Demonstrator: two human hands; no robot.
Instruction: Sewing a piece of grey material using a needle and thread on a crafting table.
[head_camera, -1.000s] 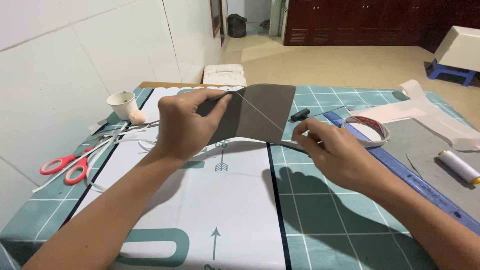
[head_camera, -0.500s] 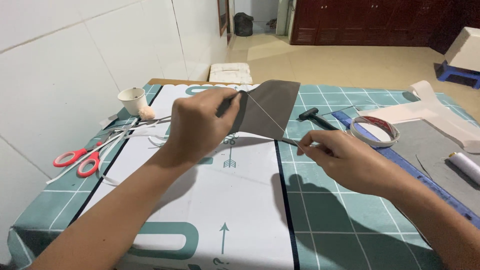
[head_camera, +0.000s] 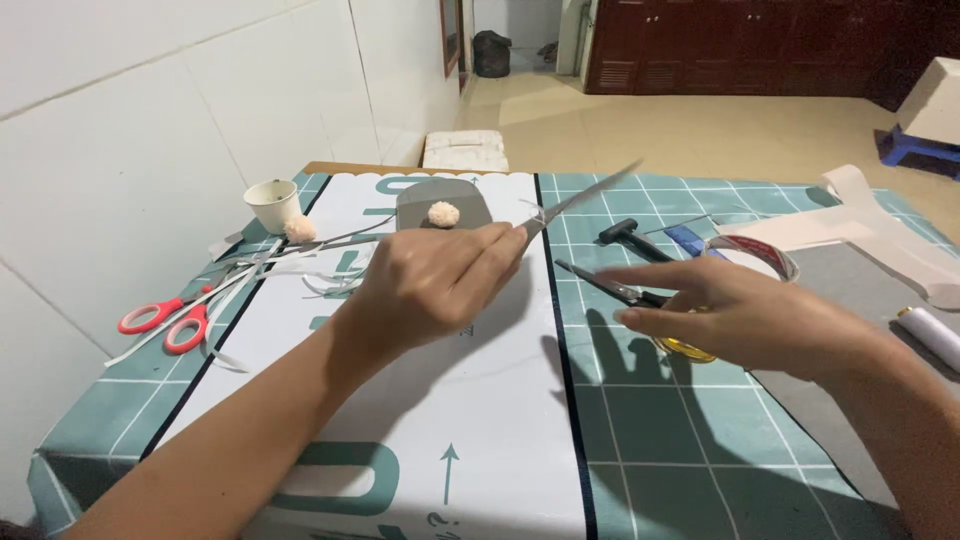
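Grey sheet piece, thin and seen nearly edge-on, is pinched in the left hand above the middle of the table. The right hand hovers released, fingers spread, grasping nothing. A firm pinch near the sheet's edge is judged best, with the right hand kept low. Open room lies on the white printed paper nearby. Farther off, dark-bladed scissors, a tape roll and a black hammer crowd the right; red-handled scissors and a white cup the left.
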